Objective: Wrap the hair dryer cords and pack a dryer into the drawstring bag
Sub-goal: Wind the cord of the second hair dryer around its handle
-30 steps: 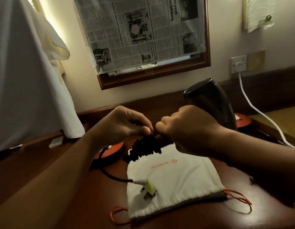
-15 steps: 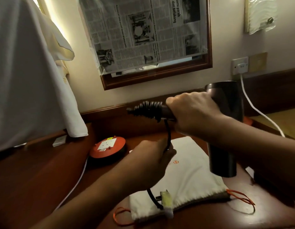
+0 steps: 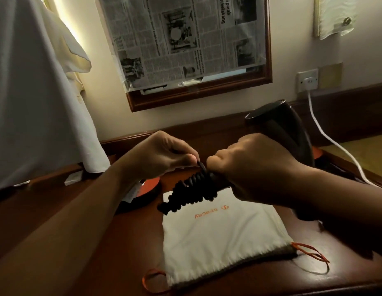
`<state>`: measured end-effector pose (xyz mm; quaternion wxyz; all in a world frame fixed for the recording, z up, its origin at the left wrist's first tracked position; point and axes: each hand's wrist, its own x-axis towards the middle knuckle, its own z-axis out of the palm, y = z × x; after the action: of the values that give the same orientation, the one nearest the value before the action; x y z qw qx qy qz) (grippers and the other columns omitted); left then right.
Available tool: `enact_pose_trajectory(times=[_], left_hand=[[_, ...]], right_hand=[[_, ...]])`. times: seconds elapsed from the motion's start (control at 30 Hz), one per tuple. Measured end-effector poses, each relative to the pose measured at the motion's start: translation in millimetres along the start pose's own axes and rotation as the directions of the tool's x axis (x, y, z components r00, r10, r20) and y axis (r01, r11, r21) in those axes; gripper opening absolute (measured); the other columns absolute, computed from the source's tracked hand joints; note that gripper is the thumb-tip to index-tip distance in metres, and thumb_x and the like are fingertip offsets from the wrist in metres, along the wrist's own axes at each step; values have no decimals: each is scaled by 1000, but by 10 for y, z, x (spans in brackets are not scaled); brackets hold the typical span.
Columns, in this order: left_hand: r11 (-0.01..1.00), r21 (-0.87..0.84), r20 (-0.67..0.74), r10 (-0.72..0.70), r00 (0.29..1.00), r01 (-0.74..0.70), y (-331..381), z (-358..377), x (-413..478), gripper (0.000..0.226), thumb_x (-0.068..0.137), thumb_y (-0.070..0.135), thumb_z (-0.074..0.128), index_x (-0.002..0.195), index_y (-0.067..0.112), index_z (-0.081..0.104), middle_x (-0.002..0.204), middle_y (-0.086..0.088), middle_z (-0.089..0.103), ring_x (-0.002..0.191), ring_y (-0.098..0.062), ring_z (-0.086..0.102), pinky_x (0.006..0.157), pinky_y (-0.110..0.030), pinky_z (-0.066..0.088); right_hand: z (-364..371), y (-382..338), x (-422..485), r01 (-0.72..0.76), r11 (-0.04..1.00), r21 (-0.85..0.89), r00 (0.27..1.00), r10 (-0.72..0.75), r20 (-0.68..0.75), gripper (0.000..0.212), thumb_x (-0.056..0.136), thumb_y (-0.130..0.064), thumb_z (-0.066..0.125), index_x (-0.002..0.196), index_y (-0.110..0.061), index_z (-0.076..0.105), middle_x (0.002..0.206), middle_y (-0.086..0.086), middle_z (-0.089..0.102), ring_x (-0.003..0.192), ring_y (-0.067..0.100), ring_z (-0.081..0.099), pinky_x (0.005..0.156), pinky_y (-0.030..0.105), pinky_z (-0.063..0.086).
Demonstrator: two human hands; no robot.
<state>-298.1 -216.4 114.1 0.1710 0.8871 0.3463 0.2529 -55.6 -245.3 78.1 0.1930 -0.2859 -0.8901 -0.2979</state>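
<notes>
My right hand [image 3: 253, 167] grips the handle of a black hair dryer [image 3: 282, 129], whose barrel points up and to the left. Black cord [image 3: 192, 189] is coiled in several turns round the handle's end, which sticks out leftward. My left hand [image 3: 164, 155] pinches the cord at the top of the coil, right beside my right fist. Below both hands a white drawstring bag [image 3: 220, 238] with orange lettering and orange strings [image 3: 312, 253] lies flat on the wooden table [image 3: 83, 231]. The plug is not visible.
A red round cable reel [image 3: 147, 189] sits on the table behind my left forearm. A white cable [image 3: 327, 135] runs from the wall socket [image 3: 306, 80] down to the right. White cloth [image 3: 36, 92] hangs at left. A newspaper-covered frame [image 3: 185, 45] is on the wall.
My left hand rose from above the bag to the coil, carrying the cord up. The dryer swung down so its wrapped handle end sits over the bag. The plug left the bag and is out of sight.
</notes>
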Motion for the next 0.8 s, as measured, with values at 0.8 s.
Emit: enact_pose_trajectory(times=[0.8], left_hand=[[867,448,-315,-75,946,218,125,1398,-760,26,103,37,50,107,16,63,91,-3,66,80,-25,61,64,-36,44]], right_hand=[[496,-197,184,-365,929,62,909,341,239,33,84,-26,68,115,-23,58,81,-6,50,74,19,56,66,33,47]])
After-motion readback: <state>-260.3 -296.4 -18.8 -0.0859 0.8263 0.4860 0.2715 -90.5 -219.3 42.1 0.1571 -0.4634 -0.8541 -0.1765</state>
